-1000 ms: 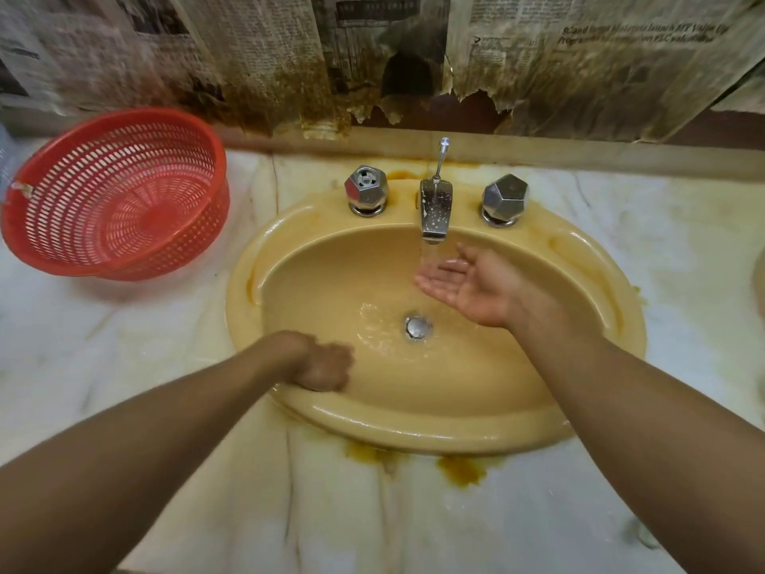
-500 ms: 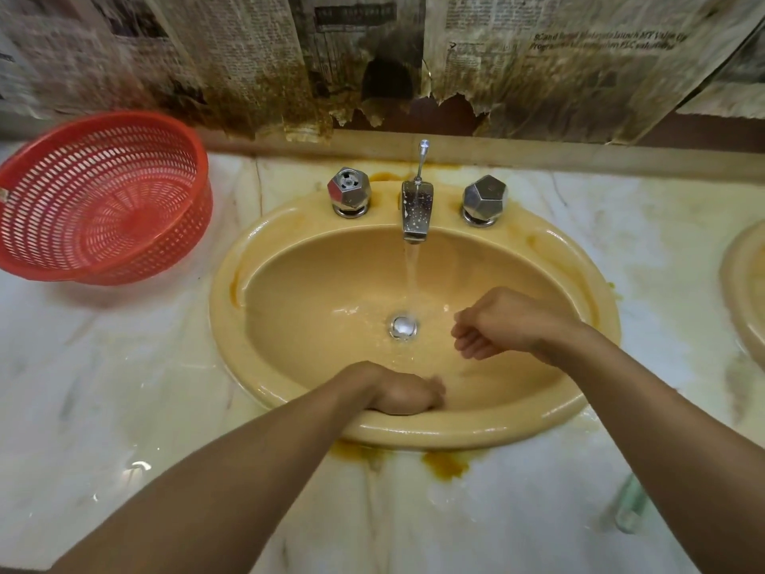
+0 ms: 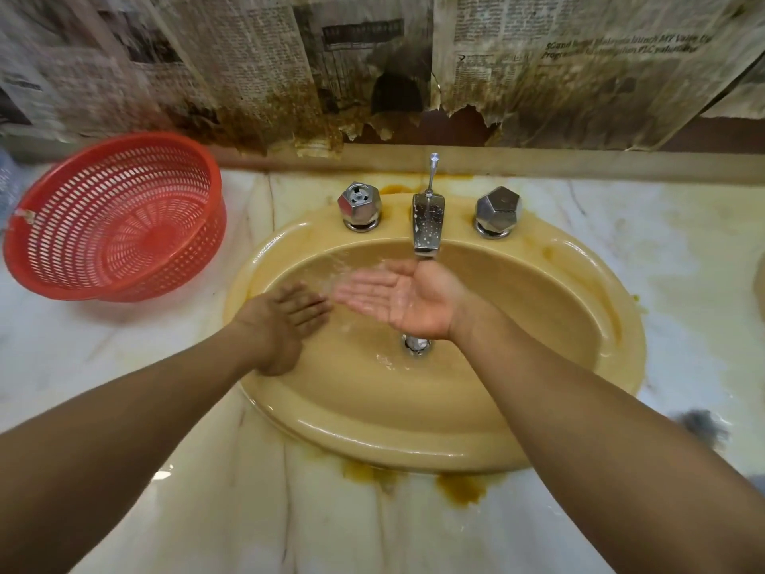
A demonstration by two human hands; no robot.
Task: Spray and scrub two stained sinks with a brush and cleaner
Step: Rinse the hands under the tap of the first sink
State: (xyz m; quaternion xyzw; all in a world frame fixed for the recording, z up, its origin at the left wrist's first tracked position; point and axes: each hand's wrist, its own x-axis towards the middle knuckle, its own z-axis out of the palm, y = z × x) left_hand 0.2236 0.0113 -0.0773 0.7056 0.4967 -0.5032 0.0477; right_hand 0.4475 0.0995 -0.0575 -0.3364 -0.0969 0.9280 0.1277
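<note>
Grips nothing: holds right hand palm-up under running faucet; lays left hand flat inside sink, nine o'clock.

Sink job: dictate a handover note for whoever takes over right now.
Left hand: open, palm down, on the sink bowl's left wall.
Right hand: open, palm up under the running tap.
Brush and cleaner: not in view.
Done: bowl wet, being rinsed by hand.
Left: brown stains on the counter below the front rim; second sink barely in view.
</note>
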